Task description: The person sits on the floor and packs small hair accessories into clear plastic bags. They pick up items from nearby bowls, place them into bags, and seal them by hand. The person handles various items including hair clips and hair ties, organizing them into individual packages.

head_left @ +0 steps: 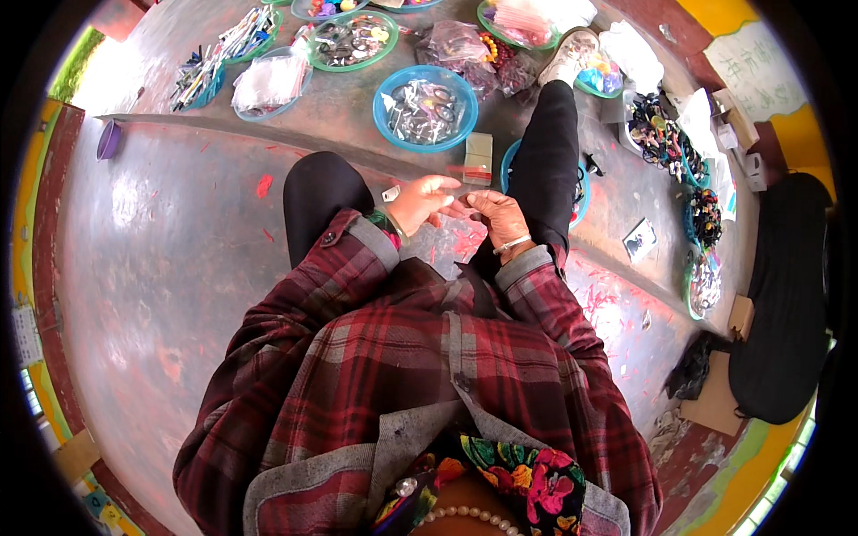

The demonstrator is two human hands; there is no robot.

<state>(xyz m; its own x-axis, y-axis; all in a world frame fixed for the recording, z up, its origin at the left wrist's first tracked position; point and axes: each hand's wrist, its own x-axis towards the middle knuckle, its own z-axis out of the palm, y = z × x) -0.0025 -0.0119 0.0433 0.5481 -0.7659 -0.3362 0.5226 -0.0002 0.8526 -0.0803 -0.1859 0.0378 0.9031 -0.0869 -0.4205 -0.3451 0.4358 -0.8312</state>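
Above the floor between my knees, my two hands are close together. My left hand (pixel 418 205) has its fingers stretched out and apart, pointing toward the right hand. My right hand (pixel 500 217) has its thumb and fingertips pinched together by the left fingertips; whatever is between them is too small to make out. Just beyond the hands lies a flat tan block (pixel 478 152) with thin red strips (pixel 474 171) by its near end. Farther off, a blue basin (pixel 381 118) holds a heap of scissors and clear packets.
Green basin (pixel 315 54) of metal pieces and clear-bag basin (pixel 284 111) stand far left, near pens (pixel 198 79). Another blue basin (pixel 585 201) is partly behind my right leg. Dark items fill containers (pixel 657 129) at right. Red scraps (pixel 264 186) dot the floor (pixel 170 268); a purple bowl (pixel 109 140) sits left.
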